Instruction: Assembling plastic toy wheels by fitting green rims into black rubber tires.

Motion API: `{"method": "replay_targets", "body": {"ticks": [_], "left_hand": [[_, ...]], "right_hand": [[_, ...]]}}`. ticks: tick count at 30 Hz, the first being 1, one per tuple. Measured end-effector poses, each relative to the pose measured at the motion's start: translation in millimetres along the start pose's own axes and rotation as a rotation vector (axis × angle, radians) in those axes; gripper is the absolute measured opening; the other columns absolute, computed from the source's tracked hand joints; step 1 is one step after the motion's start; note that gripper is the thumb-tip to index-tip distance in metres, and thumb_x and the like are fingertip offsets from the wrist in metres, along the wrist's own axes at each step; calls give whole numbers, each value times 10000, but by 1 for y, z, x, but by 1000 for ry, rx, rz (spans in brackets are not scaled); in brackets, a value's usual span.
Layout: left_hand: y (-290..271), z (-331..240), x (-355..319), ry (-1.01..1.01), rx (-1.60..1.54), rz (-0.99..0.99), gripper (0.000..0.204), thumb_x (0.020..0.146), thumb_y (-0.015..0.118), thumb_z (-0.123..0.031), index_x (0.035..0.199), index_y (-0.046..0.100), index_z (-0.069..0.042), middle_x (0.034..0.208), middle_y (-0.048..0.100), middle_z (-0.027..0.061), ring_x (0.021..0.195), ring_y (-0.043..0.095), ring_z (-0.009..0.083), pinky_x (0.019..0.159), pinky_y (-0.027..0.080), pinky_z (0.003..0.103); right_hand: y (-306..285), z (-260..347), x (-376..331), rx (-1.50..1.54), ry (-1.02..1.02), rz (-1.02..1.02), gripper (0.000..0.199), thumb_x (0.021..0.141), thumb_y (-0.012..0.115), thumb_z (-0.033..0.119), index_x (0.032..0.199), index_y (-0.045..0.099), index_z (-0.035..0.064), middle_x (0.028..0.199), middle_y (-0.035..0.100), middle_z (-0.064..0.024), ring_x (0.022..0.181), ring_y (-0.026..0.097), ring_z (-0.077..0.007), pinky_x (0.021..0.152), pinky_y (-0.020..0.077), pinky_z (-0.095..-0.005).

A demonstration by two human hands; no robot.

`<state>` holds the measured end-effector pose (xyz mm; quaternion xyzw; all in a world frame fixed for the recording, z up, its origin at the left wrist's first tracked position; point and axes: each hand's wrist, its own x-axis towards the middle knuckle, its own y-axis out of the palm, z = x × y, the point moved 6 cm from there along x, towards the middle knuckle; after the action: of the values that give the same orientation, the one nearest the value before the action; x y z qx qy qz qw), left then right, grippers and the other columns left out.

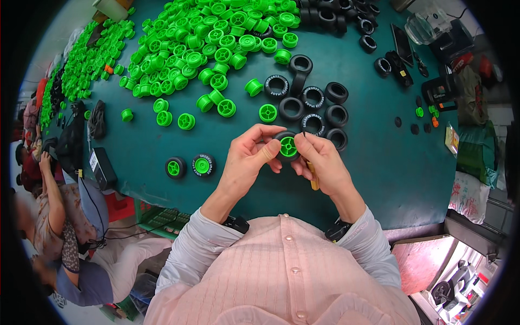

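My left hand (250,153) is closed round a toy wheel (287,146), a black tyre with a bright green spoked hub inside it. My right hand (323,161) meets it from the other side, thumb at the tyre's edge. In that right hand is a slim tool with a yellow handle (313,176); a thin dark tip shows by the tyre, its kind unclear. Left of my hands lie two wheels with tyres on, one smaller (175,168) and one with white lettering (203,165). Just beyond my hands are loose black tyres (292,108) and a green hub (267,112).
A large heap of green hubs (216,38) covers the far side of the dark green table (390,168). More tyres (327,19) lie at the back. A phone (402,44) and a clear container (428,27) are at the far right. People (70,216) sit at the left.
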<state>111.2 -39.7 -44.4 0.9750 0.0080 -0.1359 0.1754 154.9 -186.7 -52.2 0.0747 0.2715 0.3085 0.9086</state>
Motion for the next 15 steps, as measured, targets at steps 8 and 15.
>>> {"method": "replay_targets", "body": {"ticks": [8,15], "left_hand": [[-2,10,-1,-70,-131,-29,470,979,659,-249,1336,535,31,1130,660,86,925,670,151,827,556,300],[4,-19,-6,301,-1,-14,555,834,738,38,1348,532,4,1327,564,89,1117,601,152,991,483,303]], "right_hand": [[2,25,-16,-716,-599,-265,257,912,726,228,1087,668,49,723,641,-10,514,478,-36,485,385,-228],[-3,19,-13,-109,-147,-148,319,909,725,141,1183,633,7,875,656,2,589,466,-1,477,368,-191]]}}
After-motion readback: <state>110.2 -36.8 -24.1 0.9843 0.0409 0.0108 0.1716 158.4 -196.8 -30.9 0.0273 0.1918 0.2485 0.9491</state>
